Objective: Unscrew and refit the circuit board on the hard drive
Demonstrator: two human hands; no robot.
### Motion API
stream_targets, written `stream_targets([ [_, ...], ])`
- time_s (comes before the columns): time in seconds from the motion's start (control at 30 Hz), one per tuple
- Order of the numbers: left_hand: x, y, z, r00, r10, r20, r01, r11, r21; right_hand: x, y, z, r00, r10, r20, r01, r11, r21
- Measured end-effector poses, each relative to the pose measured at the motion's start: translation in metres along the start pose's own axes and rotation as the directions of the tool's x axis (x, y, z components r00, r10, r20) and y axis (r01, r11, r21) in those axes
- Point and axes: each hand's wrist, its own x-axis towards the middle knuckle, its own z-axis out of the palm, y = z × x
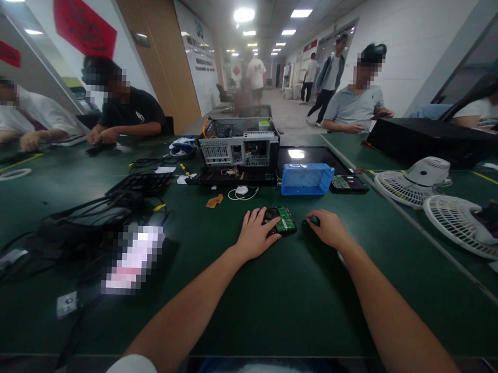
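A hard drive (pixel 284 220) with its green circuit board facing up lies on the green table (pixel 293 298) in front of me. My left hand (pixel 255 233) rests on the drive's left side, fingers curled over its edge and holding it. My right hand (pixel 327 228) is closed around a small dark tool (pixel 314 220), its tip just right of the drive.
Behind the drive stand a blue plastic box (pixel 306 179), an open computer case (pixel 239 144), a second circuit-board drive (pixel 348 183) and a white cable (pixel 242 192). Black cables and trays (pixel 107 213) lie left, two white fans (pixel 438 195) right. Several people sit around the table.
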Motion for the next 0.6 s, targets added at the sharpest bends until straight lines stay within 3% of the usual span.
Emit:
stream_targets([
  [0.13,-0.003,0.011,0.003,0.997,-0.065,-0.048,0.066,0.998,0.024,-0.001,-0.010,0.003,1.000,-0.012,0.023,0.011,1.000,0.029],
  [0.23,-0.008,0.024,0.003,0.976,-0.179,-0.124,0.185,0.982,0.037,-0.001,-0.012,0.003,1.000,-0.007,0.027,0.006,1.000,0.019],
  [0.4,-0.010,0.035,-0.011,0.936,-0.311,-0.167,0.310,0.950,-0.029,0.000,-0.011,0.002,0.999,0.022,0.044,-0.022,1.000,-0.003],
  [0.6,-0.005,0.028,-0.021,0.891,-0.451,-0.043,0.434,0.877,-0.206,0.001,-0.010,0.003,0.999,0.035,0.015,-0.035,0.999,-0.004],
])
